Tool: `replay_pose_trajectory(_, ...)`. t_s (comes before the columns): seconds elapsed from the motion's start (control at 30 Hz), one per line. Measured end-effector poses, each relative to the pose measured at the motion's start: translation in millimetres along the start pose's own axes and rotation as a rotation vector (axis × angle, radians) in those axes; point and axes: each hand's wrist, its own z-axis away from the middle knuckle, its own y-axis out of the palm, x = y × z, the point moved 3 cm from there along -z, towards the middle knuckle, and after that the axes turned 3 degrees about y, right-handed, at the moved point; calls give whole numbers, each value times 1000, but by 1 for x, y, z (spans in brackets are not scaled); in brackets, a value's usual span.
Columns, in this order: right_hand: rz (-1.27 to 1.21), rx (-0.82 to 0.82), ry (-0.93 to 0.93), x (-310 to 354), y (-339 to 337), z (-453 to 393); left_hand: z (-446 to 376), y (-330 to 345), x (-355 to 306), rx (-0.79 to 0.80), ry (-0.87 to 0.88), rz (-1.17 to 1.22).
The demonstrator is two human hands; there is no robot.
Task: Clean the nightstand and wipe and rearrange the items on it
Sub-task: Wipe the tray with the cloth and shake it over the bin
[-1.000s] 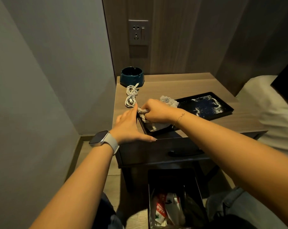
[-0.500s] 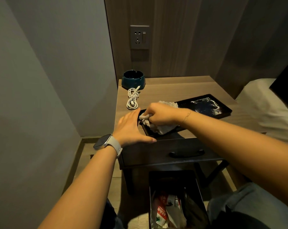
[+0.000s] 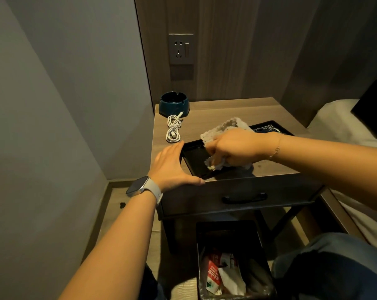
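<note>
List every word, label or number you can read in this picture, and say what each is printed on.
Nothing can be read for certain.
Red and white packet in the bin: white characters on the red part, too blurred to read.
Same packet: a small green mark near its lower end, too small to make out.
Wall socket: no text shows.
Watch: its face is dark, nothing shows.

You have open tabletop [image 3: 237,111] at the frame's centre, behind the tray [image 3: 194,156]; the ashtray [image 3: 173,104] and coiled cable [image 3: 173,131] block the left.
</note>
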Motion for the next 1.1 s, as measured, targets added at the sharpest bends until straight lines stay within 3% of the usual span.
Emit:
replay_pose_trajectory(0.17, 26, 53, 345, -56, 31, 48, 5, 1, 0, 4, -27, 15)
replay_pose_trajectory(0.3, -318, -201, 637, -57, 15, 62, 18, 9, -5, 117, -87, 54)
replay_pose_trajectory(0.37, -399, -320, 644, -26, -1, 53, 13, 8, -7, 174, -168, 325)
replay_pose_trajectory(0.47, -472, -391, 637, 27, -7, 21, 0, 5, -9, -50, -329, 816)
replay_pose_trajectory(0.5, -496, -398, 640, 39, -3, 8, -1, 7, -10, -155, -362, 792)
replay_pose_trajectory(0.6, -534, -376, 678, 59, 12, -22, 1, 14, -16, -365, -398, 256)
replay_pose_trajectory(0.67, -550, -389, 717, 58, 22, -28, 1, 19, -21, -453, -377, 104)
replay_pose_trajectory(0.83, -497, -391, 728, 33, 35, -12, -6, 22, -25, -432, -364, 27)
replay_pose_trajectory(0.97, -397, -278, 851, -27, 53, 21, -9, 22, -28, -444, -337, 81)
replay_pose_trajectory(1.1, -400, -307, 953, -51, 55, 32, -6, 23, -27, -459, -312, 119)
